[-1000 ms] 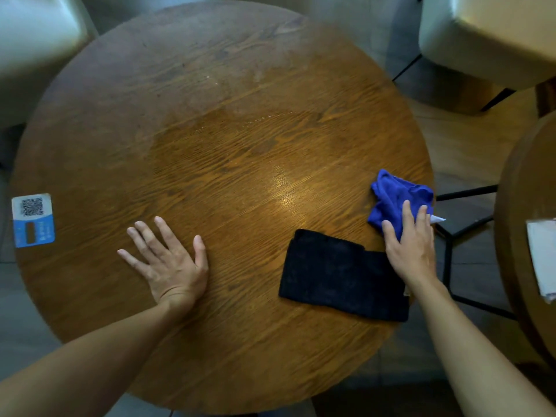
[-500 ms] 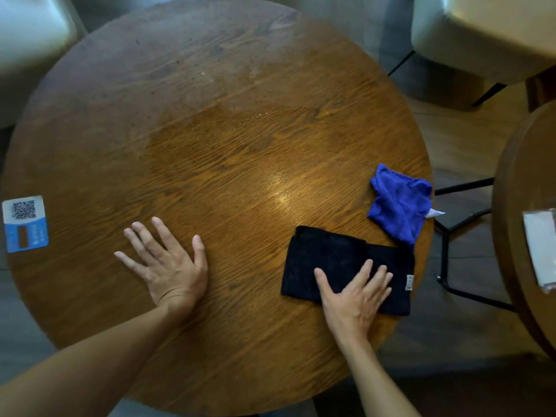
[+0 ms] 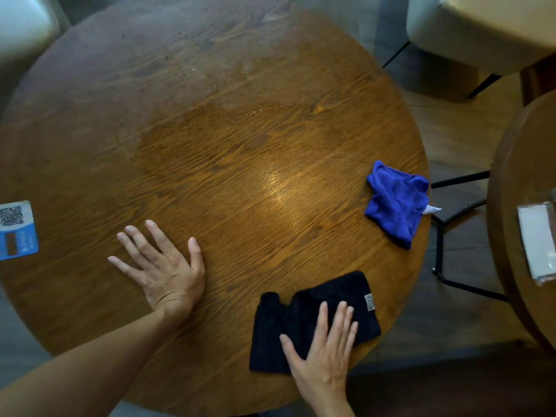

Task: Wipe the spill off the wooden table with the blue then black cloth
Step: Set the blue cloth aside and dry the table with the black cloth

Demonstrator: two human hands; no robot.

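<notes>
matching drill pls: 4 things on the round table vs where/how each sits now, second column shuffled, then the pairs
Things:
1. blue cloth
2. black cloth
3. left hand
4. QR sticker

Places or states:
A. flat on bare wood, fingers spread, touching no cloth
B. at the table's left edge
C. crumpled near the right edge, no hand on it
D. near the front edge, under the right hand

Pairs: 1-C, 2-D, 3-A, 4-B
</notes>
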